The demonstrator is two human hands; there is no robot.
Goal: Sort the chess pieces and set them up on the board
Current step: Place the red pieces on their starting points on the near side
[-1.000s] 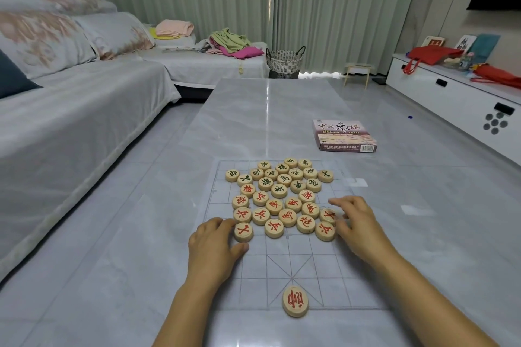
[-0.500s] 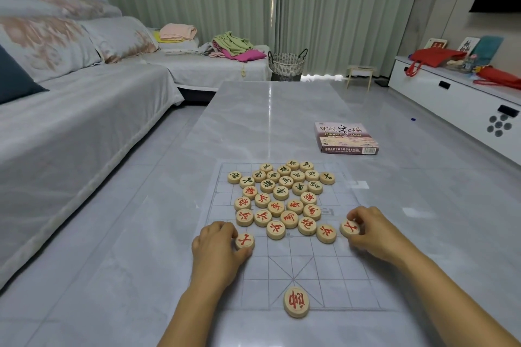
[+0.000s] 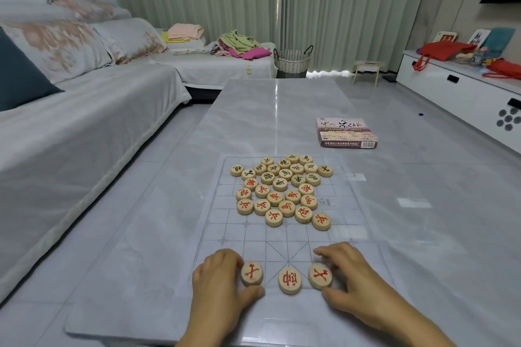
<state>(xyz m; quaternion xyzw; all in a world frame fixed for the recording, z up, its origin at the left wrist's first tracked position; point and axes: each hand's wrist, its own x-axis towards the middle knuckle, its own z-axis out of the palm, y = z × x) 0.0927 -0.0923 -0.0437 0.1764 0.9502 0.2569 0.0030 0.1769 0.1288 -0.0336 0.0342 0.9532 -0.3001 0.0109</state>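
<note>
Hands come first, low at the near edge of the board (image 3: 363,236): the left hand (image 3: 218,284) pinches a red disc (image 3: 251,274) between thumb and fingertips, and the right hand (image 3: 352,279) does likewise with a second red disc (image 3: 320,275), both discs flat on the near rank. Between them, touched by neither, sits the red general (image 3: 289,280) at the foot of the palace diagonals. To my eye the two discs are being seated either side of it as its guards, so the layout is barely begun. They look like small turned-wood pucks, light, stiff and smooth, and the board is a thin clear sheet on a glossy table (image 3: 267,110), so I'd expect a disc to skate at a nudge; best taken by the rim, thumb against one or two fingers, and set straight down instead of slid. Further up, around the middle of the board, lies the heap (image 3: 282,191) of unsorted pieces, red ones nearer, dark-lettered ones behind, packed close and mostly face up. Beyond the board, off to the right, rests the box (image 3: 346,132).
</note>
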